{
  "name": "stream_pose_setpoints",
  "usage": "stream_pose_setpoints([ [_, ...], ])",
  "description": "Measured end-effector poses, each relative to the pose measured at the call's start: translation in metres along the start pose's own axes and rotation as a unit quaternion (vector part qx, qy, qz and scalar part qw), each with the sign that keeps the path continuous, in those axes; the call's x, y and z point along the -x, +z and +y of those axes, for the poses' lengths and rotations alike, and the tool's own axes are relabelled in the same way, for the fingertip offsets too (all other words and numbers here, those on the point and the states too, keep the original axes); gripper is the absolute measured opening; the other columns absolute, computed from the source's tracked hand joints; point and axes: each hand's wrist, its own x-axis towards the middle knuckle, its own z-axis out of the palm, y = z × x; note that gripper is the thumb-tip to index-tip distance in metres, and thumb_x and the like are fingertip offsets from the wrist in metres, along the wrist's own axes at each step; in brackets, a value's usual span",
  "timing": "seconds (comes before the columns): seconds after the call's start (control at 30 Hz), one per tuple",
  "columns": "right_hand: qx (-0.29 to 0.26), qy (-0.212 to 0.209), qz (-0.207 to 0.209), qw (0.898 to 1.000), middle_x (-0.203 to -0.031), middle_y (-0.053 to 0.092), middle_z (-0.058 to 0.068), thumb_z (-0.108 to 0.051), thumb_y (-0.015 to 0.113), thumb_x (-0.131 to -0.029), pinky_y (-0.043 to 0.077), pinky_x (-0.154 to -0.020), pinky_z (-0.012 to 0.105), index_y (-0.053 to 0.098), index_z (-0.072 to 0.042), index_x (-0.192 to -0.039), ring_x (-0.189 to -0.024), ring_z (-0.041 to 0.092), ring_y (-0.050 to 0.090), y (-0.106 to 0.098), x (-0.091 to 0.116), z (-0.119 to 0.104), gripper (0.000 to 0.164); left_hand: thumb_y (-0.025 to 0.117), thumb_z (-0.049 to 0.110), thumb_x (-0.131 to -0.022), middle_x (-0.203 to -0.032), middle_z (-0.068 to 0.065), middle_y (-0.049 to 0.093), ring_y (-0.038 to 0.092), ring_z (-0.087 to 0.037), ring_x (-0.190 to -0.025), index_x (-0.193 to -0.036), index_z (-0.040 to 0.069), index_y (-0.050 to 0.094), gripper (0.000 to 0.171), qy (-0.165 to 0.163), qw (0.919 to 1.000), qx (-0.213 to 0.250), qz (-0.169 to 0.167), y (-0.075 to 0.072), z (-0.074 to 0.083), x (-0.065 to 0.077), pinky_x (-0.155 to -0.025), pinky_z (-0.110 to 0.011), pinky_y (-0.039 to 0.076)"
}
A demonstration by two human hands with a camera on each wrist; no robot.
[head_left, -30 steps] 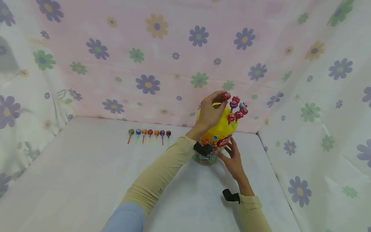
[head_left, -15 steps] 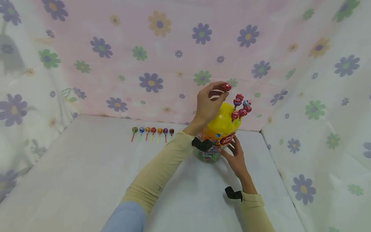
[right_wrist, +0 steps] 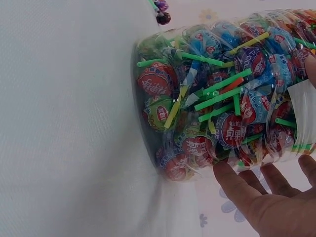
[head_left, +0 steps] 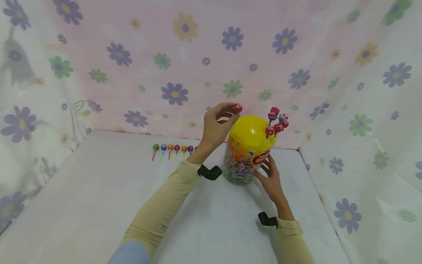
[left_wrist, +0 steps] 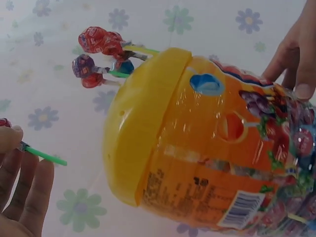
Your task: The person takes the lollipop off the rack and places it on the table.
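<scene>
My left hand (head_left: 215, 126) pinches a lollipop (head_left: 237, 107) in a red wrapper, just left of the jar's top. In the left wrist view, the green stick (left_wrist: 47, 155) of this lollipop points toward the lid. A large clear plastic candy jar (head_left: 239, 156) stands on the table, packed with wrapped lollipops. Several lollipops (head_left: 278, 127) stick up from the right side of its yellow domed lid (head_left: 248, 129). My right hand (head_left: 271, 183) holds the jar's lower right side, fingers and thumb spread round it. The right wrist view shows its fingertips against the clear wall.
Left of the jar, a row of lollipops (head_left: 177, 148) lies on the white table (head_left: 115, 190), its right end hidden behind my left hand and wrist. Flower-print curtains (head_left: 197, 77) close off the back and both sides.
My left hand has lifted the red lollipop from above the lid and carried it left and a little down. My right hand stays on the jar.
</scene>
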Motion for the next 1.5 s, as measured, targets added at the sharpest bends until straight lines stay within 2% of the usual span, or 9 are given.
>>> stream_pose_setpoints([
  [0.23, 0.009, -0.013, 0.01, 1.0, -0.166, 0.025, 0.012, -0.021, 0.073, -0.096, 0.03, -0.119, 0.063, 0.015, -0.027, -0.164, -0.149, 0.042, 0.031, -0.001, 0.001, 0.007, 0.089, 0.071, -0.001, -0.093, -0.107, -0.024, 0.07, 0.069, -0.047, -0.089, -0.123, -0.005, 0.067, 0.031, -0.046, 0.9989, 0.012, 0.005, -0.031, -0.019, 0.018, -0.072, -0.03, 0.063],
  [0.37, 0.012, -0.01, 0.013, 1.0, -0.166, 0.026, 0.013, -0.021, 0.073, -0.096, 0.031, -0.118, 0.064, 0.016, -0.026, -0.164, -0.149, 0.042, 0.031, -0.001, 0.0, 0.008, 0.089, 0.07, 0.0, -0.094, -0.108, -0.027, 0.069, 0.068, -0.048, -0.09, -0.125, -0.006, 0.066, 0.032, -0.081, 0.9966, 0.005, 0.01, -0.05, -0.031, 0.03, -0.072, -0.027, 0.063],
  [0.63, 0.01, -0.006, 0.014, 1.0, -0.167, 0.024, 0.012, -0.021, 0.073, -0.096, 0.032, -0.118, 0.063, 0.015, -0.027, -0.164, -0.15, 0.042, 0.03, -0.001, -0.001, 0.007, 0.09, 0.07, 0.0, -0.094, -0.11, -0.028, 0.067, 0.073, -0.024, -0.087, -0.127, -0.009, 0.063, 0.035, -0.166, 0.986, -0.006, -0.004, -0.081, -0.061, 0.061, -0.07, -0.024, 0.062],
  [0.7, 0.011, 0.0, 0.016, 1.0, -0.167, 0.024, 0.012, -0.022, 0.073, -0.096, 0.032, -0.118, 0.062, 0.014, -0.028, -0.164, -0.15, 0.041, 0.03, -0.001, -0.002, 0.006, 0.09, 0.07, 0.001, -0.094, -0.109, -0.028, 0.067, 0.073, -0.023, -0.086, -0.127, -0.008, 0.064, 0.035, -0.187, 0.9822, -0.012, -0.009, -0.087, -0.07, 0.069, -0.07, -0.025, 0.063],
  [0.87, 0.006, 0.002, 0.014, 1.0, -0.168, 0.024, 0.01, -0.022, 0.073, -0.096, 0.03, -0.12, 0.061, 0.014, -0.028, -0.164, -0.15, 0.04, 0.03, 0.0, -0.001, 0.003, 0.09, 0.072, 0.004, -0.094, -0.106, -0.028, 0.068, 0.072, -0.04, -0.091, -0.127, -0.007, 0.065, 0.036, -0.235, 0.9712, -0.035, -0.02, -0.102, -0.091, 0.089, -0.071, -0.029, 0.063],
  [0.93, 0.003, -0.001, 0.013, 1.0, -0.168, 0.023, 0.01, -0.021, 0.072, -0.097, 0.03, -0.12, 0.061, 0.013, -0.028, -0.165, -0.15, 0.04, 0.029, 0.0, -0.001, 0.003, 0.09, 0.073, 0.005, -0.093, -0.106, -0.027, 0.068, 0.071, -0.041, -0.092, -0.127, -0.007, 0.064, 0.037, -0.248, 0.9673, -0.046, -0.023, -0.107, -0.099, 0.096, -0.071, -0.029, 0.063],
  [1.03, 0.002, 0.002, 0.011, 1.0, -0.168, 0.022, 0.011, -0.021, 0.071, -0.097, 0.03, -0.12, 0.06, 0.012, -0.028, -0.165, -0.151, 0.04, 0.028, 0.001, -0.001, 0.003, 0.09, 0.073, 0.004, -0.093, -0.107, -0.028, 0.067, 0.071, -0.043, -0.093, -0.128, -0.01, 0.063, 0.039, -0.27, 0.9606, -0.064, -0.023, -0.113, -0.107, 0.102, -0.072, -0.032, 0.064],
  [1.23, 0.006, -0.001, 0.013, 1.0, -0.167, 0.024, 0.011, -0.023, 0.072, -0.097, 0.03, -0.12, 0.061, 0.013, -0.028, -0.165, -0.15, 0.04, 0.029, 0.002, -0.001, 0.004, 0.09, 0.078, 0.005, -0.089, -0.104, -0.023, 0.069, 0.074, -0.025, -0.085, -0.124, -0.008, 0.065, 0.039, -0.308, 0.9425, -0.128, -0.015, -0.119, -0.134, 0.111, -0.067, -0.028, 0.063],
  [1.5, 0.017, 0.004, 0.018, 1.0, -0.166, 0.026, 0.014, -0.025, 0.072, -0.096, 0.032, -0.118, 0.063, 0.014, -0.028, -0.164, -0.149, 0.042, 0.03, 0.004, 0.001, 0.005, 0.09, 0.082, 0.005, -0.084, -0.093, -0.02, 0.075, 0.073, -0.031, -0.088, -0.111, -0.008, 0.07, 0.032, -0.306, 0.9246, -0.227, -0.02, -0.117, -0.145, 0.116, -0.071, -0.032, 0.062],
])
